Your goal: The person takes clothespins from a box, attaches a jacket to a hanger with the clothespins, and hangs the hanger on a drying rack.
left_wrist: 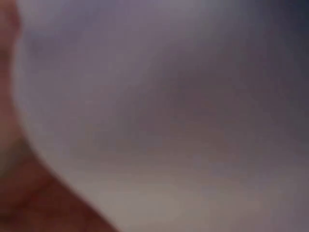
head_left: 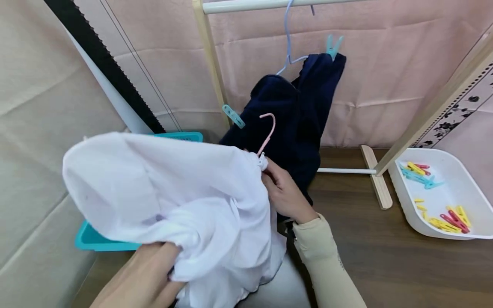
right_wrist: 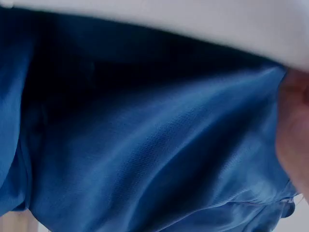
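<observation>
A white zip-up garment [head_left: 173,188] is held up in front, and the hook of a pink hanger [head_left: 271,128] sticks out at its neck. My right hand [head_left: 286,192] pinches the neck edge beside the zip pull and the hanger's hook. Lower left, my left hand [head_left: 142,273] grips the bunched cloth, its fingertips hidden in the folds. Blurred white cloth [left_wrist: 169,121] fills the left wrist view. Behind the garment, navy trousers [head_left: 285,111] hang from a blue hanger [head_left: 288,38], with a turquoise clothespin [head_left: 334,46] at the top right corner and another clothespin [head_left: 233,116] at the left.
A wooden rack with a white rail [head_left: 254,6] stands ahead, its foot [head_left: 376,177] on the brown floor. At right, a white basin [head_left: 435,160] holds yellow, red and turquoise clothespins. A turquoise basket [head_left: 104,244] is partly hidden behind the garment at left.
</observation>
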Tool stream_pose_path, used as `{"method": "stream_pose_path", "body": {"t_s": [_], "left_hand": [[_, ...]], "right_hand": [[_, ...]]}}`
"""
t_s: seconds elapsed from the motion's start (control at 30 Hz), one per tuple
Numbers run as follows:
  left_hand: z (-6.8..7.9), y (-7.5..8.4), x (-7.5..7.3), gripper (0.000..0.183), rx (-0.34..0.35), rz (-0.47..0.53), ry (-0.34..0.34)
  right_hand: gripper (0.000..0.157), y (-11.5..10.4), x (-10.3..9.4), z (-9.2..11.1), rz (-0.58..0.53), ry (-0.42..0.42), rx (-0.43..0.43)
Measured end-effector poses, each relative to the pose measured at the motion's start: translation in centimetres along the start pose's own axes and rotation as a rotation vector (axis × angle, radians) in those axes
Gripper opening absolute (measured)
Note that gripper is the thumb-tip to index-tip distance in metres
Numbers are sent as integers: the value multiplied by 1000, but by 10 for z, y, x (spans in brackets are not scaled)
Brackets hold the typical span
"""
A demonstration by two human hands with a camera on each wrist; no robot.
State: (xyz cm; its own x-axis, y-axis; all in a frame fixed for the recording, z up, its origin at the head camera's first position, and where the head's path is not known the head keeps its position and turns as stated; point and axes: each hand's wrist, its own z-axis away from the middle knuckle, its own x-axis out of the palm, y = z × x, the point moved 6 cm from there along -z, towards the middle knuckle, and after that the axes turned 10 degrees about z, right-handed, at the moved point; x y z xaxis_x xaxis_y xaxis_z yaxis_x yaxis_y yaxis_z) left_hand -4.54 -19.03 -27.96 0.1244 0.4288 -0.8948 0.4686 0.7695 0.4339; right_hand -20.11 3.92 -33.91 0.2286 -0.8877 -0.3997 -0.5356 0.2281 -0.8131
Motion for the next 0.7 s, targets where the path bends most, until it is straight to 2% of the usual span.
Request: {"method": "stream_pose_path", "body": {"t_s": [0.03, 0.1, 0.2, 0.3, 0.4, 0.53, 0.57, 0.63, 0.7], "left_hand": [[-3, 0, -1, 26, 3, -18, 38], [-11, 1, -3, 29, -20, -22, 49], [-22, 2, 2, 22, -103, 36, -9], [-34, 10, 9, 15, -116, 113, -74], [-46, 26, 13, 15, -32, 153, -72], [-60, 48, 20, 11, 105, 175, -51], [-63, 52, 23, 10, 122, 191, -65], [-67, 60, 30, 8, 147, 231, -98], [-71, 66, 39, 9, 147, 273, -156]], "right_hand": [[43, -1, -2, 0, 28, 31, 2], [43, -5, -11, 1, 60, 99, -19], [40, -14, -37, 10, 105, 208, -65], [30, -24, -67, 23, 205, 323, -77], [23, -31, -92, 38, 309, 432, -49], [22, -37, -117, 58, 340, 553, -17], [23, -37, -123, 62, 328, 581, -10], [21, -34, -134, 70, 233, 648, -10], [19, -31, -145, 77, 97, 710, -11]]}}
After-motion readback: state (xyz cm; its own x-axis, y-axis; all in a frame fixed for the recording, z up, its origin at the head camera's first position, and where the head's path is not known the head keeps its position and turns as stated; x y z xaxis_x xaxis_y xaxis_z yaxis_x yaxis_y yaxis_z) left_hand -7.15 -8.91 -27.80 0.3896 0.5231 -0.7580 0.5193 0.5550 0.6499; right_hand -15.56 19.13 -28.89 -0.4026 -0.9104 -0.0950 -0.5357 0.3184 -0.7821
